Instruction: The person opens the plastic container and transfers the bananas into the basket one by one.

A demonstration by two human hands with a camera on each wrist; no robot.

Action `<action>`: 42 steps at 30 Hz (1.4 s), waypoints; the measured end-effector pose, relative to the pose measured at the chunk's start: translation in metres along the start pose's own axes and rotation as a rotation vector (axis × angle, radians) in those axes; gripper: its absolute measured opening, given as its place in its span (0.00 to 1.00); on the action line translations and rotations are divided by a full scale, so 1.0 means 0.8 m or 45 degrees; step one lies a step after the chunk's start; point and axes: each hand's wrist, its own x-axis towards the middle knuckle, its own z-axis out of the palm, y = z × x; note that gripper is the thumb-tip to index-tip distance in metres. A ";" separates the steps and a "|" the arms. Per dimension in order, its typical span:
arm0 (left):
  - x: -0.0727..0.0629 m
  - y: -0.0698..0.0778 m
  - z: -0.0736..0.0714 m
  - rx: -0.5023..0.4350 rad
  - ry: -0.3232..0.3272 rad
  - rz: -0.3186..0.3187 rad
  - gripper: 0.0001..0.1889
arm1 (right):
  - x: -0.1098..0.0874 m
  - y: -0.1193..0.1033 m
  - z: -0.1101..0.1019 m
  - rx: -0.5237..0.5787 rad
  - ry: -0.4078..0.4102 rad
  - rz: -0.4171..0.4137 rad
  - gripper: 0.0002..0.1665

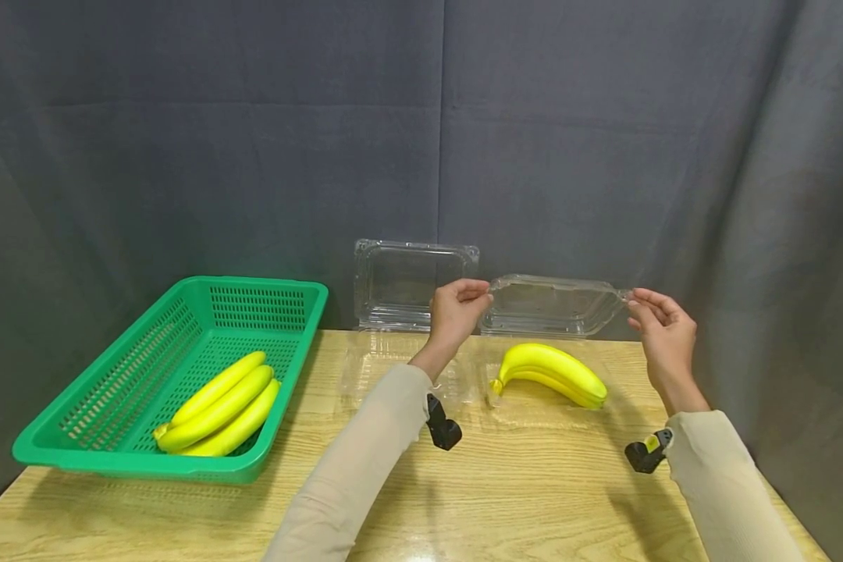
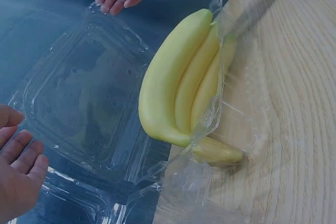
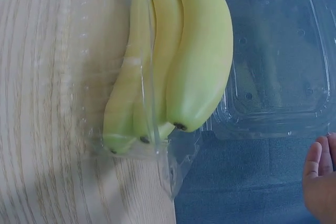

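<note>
A bunch of yellow bananas (image 1: 551,371) lies in the base of a clear plastic clamshell box, its stem end to the left. The box's hinged lid (image 1: 555,306) stands raised behind the bunch, tilted back. My left hand (image 1: 458,314) pinches the lid's front left corner between thumb and fingers. At the opposite corner, my right hand (image 1: 666,337) pinches the lid's edge the same way. In the left wrist view, the base's clear wall (image 2: 214,111) runs along the bananas, and the stem pokes past the rim.
Left of this box stands a second clear clamshell (image 1: 393,285), lid upright, partly behind my left forearm. A green slotted basket (image 1: 140,464) at the left holds another banana bunch (image 1: 218,406). Grey curtain (image 1: 253,156) hangs behind the wooden table (image 1: 520,499).
</note>
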 end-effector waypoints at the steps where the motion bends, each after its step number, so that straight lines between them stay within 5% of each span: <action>1: 0.000 0.000 0.000 -0.025 -0.003 -0.015 0.09 | 0.000 0.000 0.000 0.013 0.001 0.006 0.10; 12: 0.006 -0.013 0.002 -0.207 0.010 -0.099 0.11 | 0.001 0.000 0.006 0.132 -0.056 0.027 0.14; 27: 0.015 -0.010 0.006 -0.706 -0.090 -0.352 0.20 | 0.005 -0.001 0.015 0.057 -0.249 0.108 0.28; 42: 0.016 -0.010 0.004 -0.815 -0.158 -0.351 0.23 | 0.007 -0.008 0.023 0.105 -0.287 0.201 0.32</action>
